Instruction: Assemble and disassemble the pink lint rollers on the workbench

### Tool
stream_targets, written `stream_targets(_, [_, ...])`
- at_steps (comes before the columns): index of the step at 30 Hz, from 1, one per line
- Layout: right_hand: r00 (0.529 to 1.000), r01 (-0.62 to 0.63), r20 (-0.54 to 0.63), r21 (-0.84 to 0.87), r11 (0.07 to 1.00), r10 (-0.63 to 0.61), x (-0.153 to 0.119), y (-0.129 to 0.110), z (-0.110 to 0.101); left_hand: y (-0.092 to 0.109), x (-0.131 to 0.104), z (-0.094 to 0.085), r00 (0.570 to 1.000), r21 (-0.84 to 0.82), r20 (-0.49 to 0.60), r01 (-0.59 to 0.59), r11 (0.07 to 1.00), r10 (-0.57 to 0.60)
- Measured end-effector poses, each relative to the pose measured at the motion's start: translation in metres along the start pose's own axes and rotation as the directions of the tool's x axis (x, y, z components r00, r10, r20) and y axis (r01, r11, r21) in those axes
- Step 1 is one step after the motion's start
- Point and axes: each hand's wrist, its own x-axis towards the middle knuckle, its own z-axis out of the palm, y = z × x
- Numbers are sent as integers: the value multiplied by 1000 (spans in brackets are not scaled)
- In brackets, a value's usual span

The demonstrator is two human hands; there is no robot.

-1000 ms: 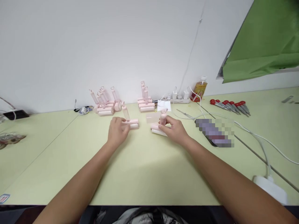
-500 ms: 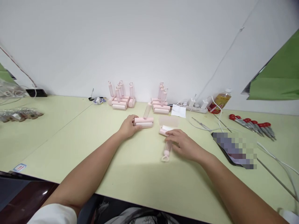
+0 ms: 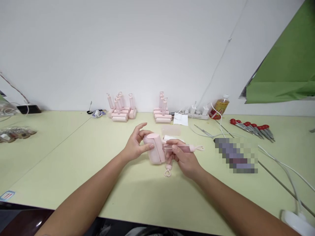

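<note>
My left hand [image 3: 136, 142] is wrapped round the wide head of a pink lint roller [image 3: 155, 149], thumb on its near face, raised above the table. My right hand [image 3: 185, 159] grips that roller's clear pink handle [image 3: 180, 148], whose loop end points right. Below the right hand a second lint roller lies on the table. Its white roll [image 3: 172, 138] shows behind the fingers and its heart-shaped loop [image 3: 167, 172] sticks out toward me; its middle is hidden by the hand.
Several pink lint rollers stand handle-up along the wall in a left group [image 3: 119, 117] and a right group [image 3: 163, 120]. A translucent sheet [image 3: 171, 130], white paper [image 3: 180, 119], tweezers [image 3: 203, 130], a bottle [image 3: 220, 107], red-capped tools [image 3: 253, 128], a phone [image 3: 236, 155] and white cables lie around to the right.
The left hand has lifted its lint roller off the table and turned it, so the handle points right. The right hand has moved from the second roller onto that handle. The view has shifted slightly.
</note>
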Motion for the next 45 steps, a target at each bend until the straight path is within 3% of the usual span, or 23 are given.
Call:
stream_targets(6, [995,20,-99,254,967,5,1,-4,9,-14,-1,20,941,-277,214,315,908,-262])
stream_targets(8, [988,65,-152,293,954,-21,3,-7,7,-19,3,17,945,-293,159,322,900,-286])
stream_targets(10, [967,145,-246,304,942,-69,4,-14,4,-23,11,5,950,-257,20,307,916,-312])
stream_targets(12, [930,226,-347,274,935,-123,5,-21,1,-27,20,-14,924,-157,-154,327,932,-350])
stream_targets(14, [892,287,-415,213,934,-180,6,-26,-3,-31,31,-34,892,93,-315,369,925,-325])
stream_targets(16, [873,308,-433,134,942,-224,5,-26,-5,-35,43,-47,884,412,-366,434,801,-290])
stream_targets(17, [873,306,-424,90,948,-242,4,-23,-5,-36,50,-50,899,550,-341,428,717,-274])
stream_targets(20, [885,317,-325,-102,943,-332,-1,-9,-2,-42,70,-46,950,835,-170,280,475,-261])
stream_targets(22, [872,392,-186,-289,873,-453,-7,-1,2,-47,81,-38,960,927,-56,152,343,-273])
stream_targets(24, [849,477,12,-448,756,-528,-11,5,7,-51,88,-31,957,967,34,41,253,-288])
stream_targets(27, [818,558,255,-566,607,-515,-15,7,11,-53,84,-28,967,980,81,-33,198,-242])
stream_targets(29, [794,597,342,-600,533,-503,-14,8,12,-47,73,-28,991,965,15,21,261,-134])
stream_targets(31, [771,629,410,-610,482,-487,-14,9,12,-34,56,-27,987,864,-144,159,477,-68])
stream_targets(32, [764,640,444,-610,467,-467,-15,9,12,-26,47,-26,966,741,-231,250,624,-113])
stream_targets(33, [758,650,475,-604,461,-446,-16,8,12,-17,38,-24,939,568,-251,341,749,-237])
stream_targets(34, [752,659,508,-594,462,-420,-17,7,13,-8,29,-21,906,379,-154,422,824,-393])
stream_targets(35, [745,666,540,-577,472,-392,-18,5,14,-1,20,-18,868,216,13,483,849,-497])
stream_targets(37, [733,669,591,-539,511,-337,-20,2,15,9,7,-15,814,20,269,530,847,-516])
stream_targets(39, [727,659,615,-504,558,-304,-21,-1,16,13,-1,-15,817,-68,343,514,855,-464])
stream_targets(40, [746,638,591,-501,585,-307,-21,-1,16,13,-3,-17,830,-87,334,500,862,-447])
stream_targets(42, [835,538,432,-515,667,-340,-19,0,15,11,-5,-21,830,-75,328,498,864,-451])
stream_targets(43, [892,449,308,-508,735,-332,-17,1,13,10,-5,-22,816,-54,346,511,858,-464])
stream_targets(45, [977,213,85,-428,879,-195,-15,3,11,9,-6,-24,766,6,412,540,842,-494])
